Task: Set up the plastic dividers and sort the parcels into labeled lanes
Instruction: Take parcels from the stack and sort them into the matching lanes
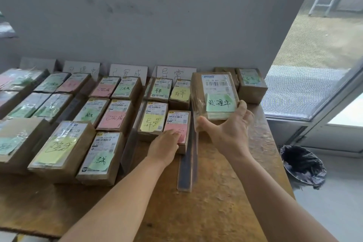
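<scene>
The right hand (228,129) grips a parcel (215,95) by its near edge, held above the counter (216,212) so its green note faces up for reading. The left hand (164,148) rests flat, fingers straight, on a pink-noted parcel (179,124), likely squaring it against the clear divider (188,165) that fences the rightmost lane under its label card (174,73).

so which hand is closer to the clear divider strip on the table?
Left. The left hand rests on the pink-note parcel right beside the divider strip; the right hand holds the green-note parcel above its far end.
</scene>
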A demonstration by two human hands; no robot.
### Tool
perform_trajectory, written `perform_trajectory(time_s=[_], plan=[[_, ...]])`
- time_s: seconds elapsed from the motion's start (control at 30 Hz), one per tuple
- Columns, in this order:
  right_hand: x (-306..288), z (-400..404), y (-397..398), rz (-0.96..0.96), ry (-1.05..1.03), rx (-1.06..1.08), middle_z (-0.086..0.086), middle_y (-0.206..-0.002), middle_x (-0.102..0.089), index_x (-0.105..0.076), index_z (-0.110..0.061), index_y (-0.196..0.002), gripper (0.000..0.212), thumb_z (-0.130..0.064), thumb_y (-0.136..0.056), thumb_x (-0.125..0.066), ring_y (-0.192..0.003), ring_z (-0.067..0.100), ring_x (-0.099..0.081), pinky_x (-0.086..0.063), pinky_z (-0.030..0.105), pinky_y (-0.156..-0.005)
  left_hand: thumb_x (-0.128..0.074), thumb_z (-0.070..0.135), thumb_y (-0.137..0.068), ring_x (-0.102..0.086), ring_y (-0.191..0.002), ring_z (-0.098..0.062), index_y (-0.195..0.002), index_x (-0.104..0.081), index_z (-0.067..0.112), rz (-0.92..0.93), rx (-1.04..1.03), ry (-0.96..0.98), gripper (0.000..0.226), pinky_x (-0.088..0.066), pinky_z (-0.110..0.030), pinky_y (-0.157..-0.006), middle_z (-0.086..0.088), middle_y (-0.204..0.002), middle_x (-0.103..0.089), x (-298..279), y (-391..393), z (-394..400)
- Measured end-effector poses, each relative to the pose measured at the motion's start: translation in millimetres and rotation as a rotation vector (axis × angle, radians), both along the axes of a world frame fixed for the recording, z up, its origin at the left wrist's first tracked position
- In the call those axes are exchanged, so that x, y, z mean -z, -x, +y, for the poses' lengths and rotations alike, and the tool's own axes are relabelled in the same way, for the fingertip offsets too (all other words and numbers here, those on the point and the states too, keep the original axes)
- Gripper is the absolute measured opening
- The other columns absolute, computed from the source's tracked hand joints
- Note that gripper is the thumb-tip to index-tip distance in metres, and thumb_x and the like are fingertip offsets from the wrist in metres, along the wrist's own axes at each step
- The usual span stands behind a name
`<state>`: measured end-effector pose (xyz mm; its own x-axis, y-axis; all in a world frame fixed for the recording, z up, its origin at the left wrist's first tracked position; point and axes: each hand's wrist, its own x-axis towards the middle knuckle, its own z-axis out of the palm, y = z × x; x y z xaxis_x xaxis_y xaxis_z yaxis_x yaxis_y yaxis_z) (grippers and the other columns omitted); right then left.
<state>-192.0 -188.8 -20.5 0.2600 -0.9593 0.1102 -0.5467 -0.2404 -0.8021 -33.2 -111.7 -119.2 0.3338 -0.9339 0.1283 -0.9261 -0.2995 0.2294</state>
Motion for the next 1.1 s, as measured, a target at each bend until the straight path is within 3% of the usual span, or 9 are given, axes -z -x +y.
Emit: perform_trajectory(time_s=[0.17, 0.33, 0.5, 0.57, 0.63, 0.7, 0.9, 1.03, 1.1], plan=[[3, -16, -5, -0.022, -0.001, -0.024, 0.007, -0.143, -0.018, 0.000, -0.018, -0.148, 0.127, -0.060, -0.059, -0.080, -0.135, 0.027, -0.022, -0.030, 0.045, -0.111, -0.059, 0.020, -0.091, -0.056, -0.105, -0.014, -0.122, -0.057, 0.017, 0.026, -0.027, -0.015, 0.031, -0.045, -0.026, -0.081, 0.003, -0.117, -0.059, -2, -7, -19], [3, -26, -13, -0.037, -0.005, -0.040, 0.008, -0.145, -0.017, -0.002, -0.019, -0.148, 0.126, -0.058, -0.058, -0.081, -0.137, 0.028, -0.018, -0.031, 0.050, -0.111, -0.056, 0.023, -0.093, -0.056, -0.107, -0.016, -0.118, -0.056, 0.017, 0.113, -0.064, -0.040, 0.026, -0.043, -0.026, -0.084, 0.003, -0.112, -0.058, -9, -9, -28], [-1, -25, -27, -0.059, 0.016, -0.060, 0.007, -0.147, -0.016, -0.001, -0.022, -0.148, 0.126, -0.060, -0.057, -0.080, -0.137, 0.025, -0.017, -0.028, 0.039, -0.108, -0.040, 0.038, -0.100, -0.041, -0.132, -0.016, -0.144, -0.037, 0.017, 0.471, -0.185, 0.198, 0.049, -0.035, -0.032, -0.108, -0.001, -0.145, -0.044, -56, -4, -25], [-4, -20, -36, -0.092, 0.020, -0.084, 0.006, -0.148, -0.015, 0.000, -0.024, -0.148, 0.126, -0.060, -0.057, -0.079, -0.138, 0.024, -0.015, -0.024, 0.036, -0.108, -0.037, 0.041, -0.100, -0.046, -0.126, -0.009, -0.142, -0.041, 0.019, 0.601, -0.184, 0.361, 0.048, -0.039, -0.021, -0.100, 0.004, -0.140, -0.049, -79, -1, -20], [-10, -13, -47, -0.111, 0.019, -0.111, 0.005, -0.149, -0.013, 0.002, -0.027, -0.147, 0.125, -0.063, -0.057, -0.078, -0.140, 0.026, -0.013, -0.024, 0.042, -0.111, -0.035, 0.042, -0.100, -0.047, -0.116, 0.003, -0.137, -0.047, 0.024, 0.692, -0.179, 0.454, 0.043, -0.037, -0.006, -0.087, 0.016, -0.128, -0.053, -100, 0, -12], [-17, -3, -59, -0.112, 0.031, -0.130, 0.005, -0.149, -0.013, 0.002, -0.027, -0.147, 0.125, -0.066, -0.057, -0.075, -0.140, 0.028, -0.016, -0.028, 0.046, -0.111, -0.034, 0.045, -0.099, -0.053, -0.109, 0.006, -0.130, -0.054, 0.026, 0.751, -0.167, 0.490, 0.042, -0.043, -0.008, -0.085, 0.017, -0.120, -0.059, -115, -5, 0], [-34, 40, -96, -0.139, 0.062, -0.238, 0.003, -0.143, -0.015, -0.002, -0.023, -0.148, 0.120, -0.056, -0.062, -0.079, -0.134, 0.025, -0.026, -0.034, 0.036, -0.104, -0.034, 0.048, -0.098, -0.058, -0.104, 0.005, -0.125, -0.059, 0.029, 0.742, -0.144, 0.563, 0.041, -0.046, -0.007, -0.080, 0.018, -0.111, -0.066, -138, -33, 54], [-44, 87, -125, -0.162, 0.067, -0.336, -0.003, -0.145, -0.014, -0.002, -0.028, -0.148, 0.113, -0.058, -0.067, -0.076, -0.135, 0.024, -0.026, -0.038, 0.042, -0.104, -0.042, 0.053, -0.094, -0.059, -0.106, 0.000, -0.127, -0.055, 0.030, 0.708, -0.192, 0.607, 0.043, -0.051, -0.022, -0.085, 0.015, -0.116, -0.064, -145, -62, 103], [-48, 114, -141, -0.184, 0.085, -0.363, -0.002, -0.145, -0.017, -0.005, -0.028, -0.147, 0.108, -0.052, -0.070, -0.076, -0.132, 0.020, -0.028, -0.040, 0.041, -0.101, -0.046, 0.053, -0.092, -0.058, -0.105, 0.000, -0.122, -0.054, 0.037, 0.673, -0.228, 0.622, 0.035, -0.051, -0.020, -0.082, 0.018, -0.113, -0.062, -149, -79, 131]])
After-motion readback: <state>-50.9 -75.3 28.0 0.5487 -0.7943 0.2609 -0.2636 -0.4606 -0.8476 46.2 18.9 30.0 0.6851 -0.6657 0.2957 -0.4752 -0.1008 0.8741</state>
